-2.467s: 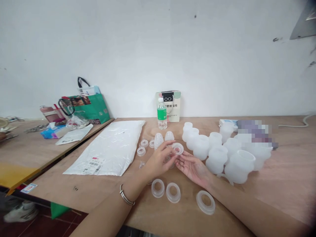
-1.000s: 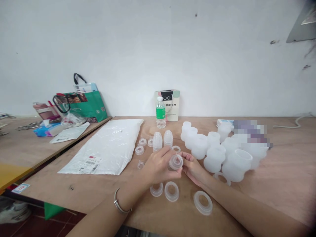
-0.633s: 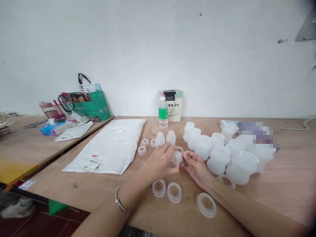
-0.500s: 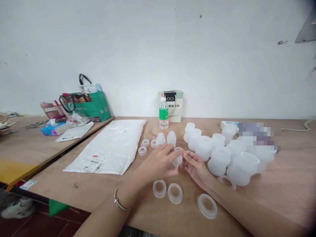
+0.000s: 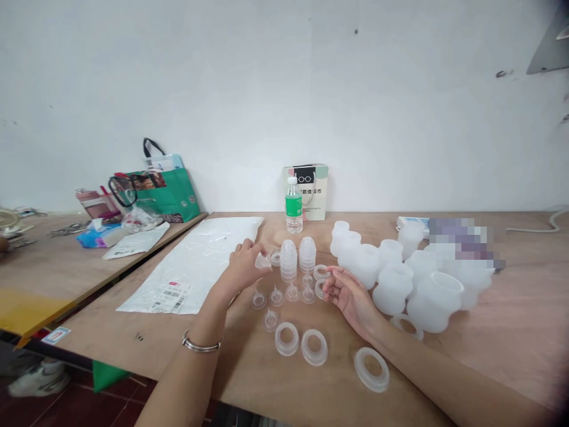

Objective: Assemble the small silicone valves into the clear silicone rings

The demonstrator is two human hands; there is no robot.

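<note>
"What's changed?"
"Hands parted since a second ago — left hand (image 5: 244, 264) curls round a clear piece (image 5: 263, 261), right of the white parcel (image 5: 195, 264); right hand (image 5: 351, 296) sits by a clear ring (image 5: 317, 290). Gripping? Can't tell, either one"
"Around?"
"Wooden table (image 5: 249, 379), pale wall (image 5: 231, 107) far behind"

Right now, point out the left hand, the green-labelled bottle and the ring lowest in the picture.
Left hand (image 5: 243, 266): head view, on the back of the hand.
Green-labelled bottle (image 5: 293, 206): head view, on the label.
Lowest ring (image 5: 372, 384): head view, on its near rim, below the hole.
</note>
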